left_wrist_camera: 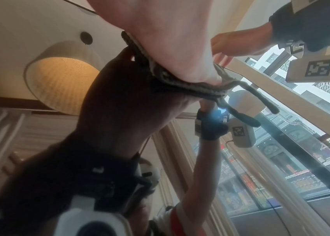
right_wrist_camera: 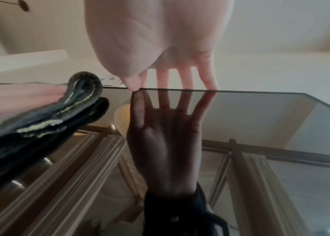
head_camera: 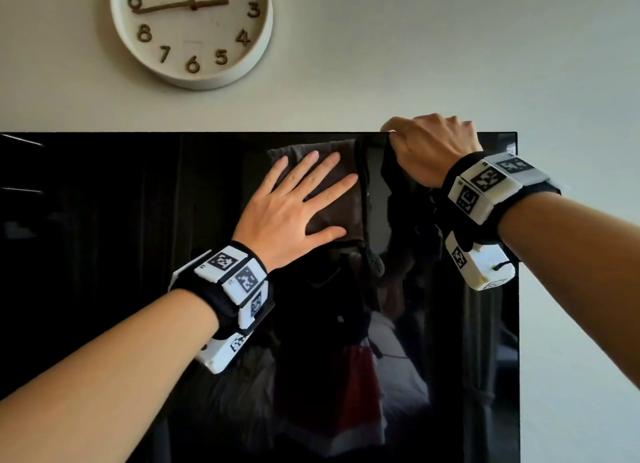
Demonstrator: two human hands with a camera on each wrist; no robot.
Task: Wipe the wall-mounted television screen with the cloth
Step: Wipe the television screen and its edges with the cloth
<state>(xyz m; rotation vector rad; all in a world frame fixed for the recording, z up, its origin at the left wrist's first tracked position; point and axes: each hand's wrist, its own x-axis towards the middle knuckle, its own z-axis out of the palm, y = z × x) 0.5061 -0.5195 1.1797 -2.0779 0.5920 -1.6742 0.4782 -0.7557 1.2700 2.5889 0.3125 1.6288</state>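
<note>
Head view: my left hand (head_camera: 294,203), fingers flat and spread, presses the cloth (head_camera: 332,199) to the television screen (head_camera: 104,254) near its top edge while my right hand (head_camera: 429,147) hooks that edge, probably to steady it; left wrist: cloth bunched under palm; right wrist: fingertips hidden behind the edge.

Both bare forearms wear black wrist straps (head_camera: 225,306) carrying white blocks (head_camera: 485,182) printed with black-and-white square markers.

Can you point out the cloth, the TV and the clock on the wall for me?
cloth (head_camera: 332,213), head view, brown fabric beside the flat left hand (head_camera: 287,213).
television (head_camera: 104,254), head view, bare dark screen left of that hand.
clock (head_camera: 207,33), head view, its white face.
</note>
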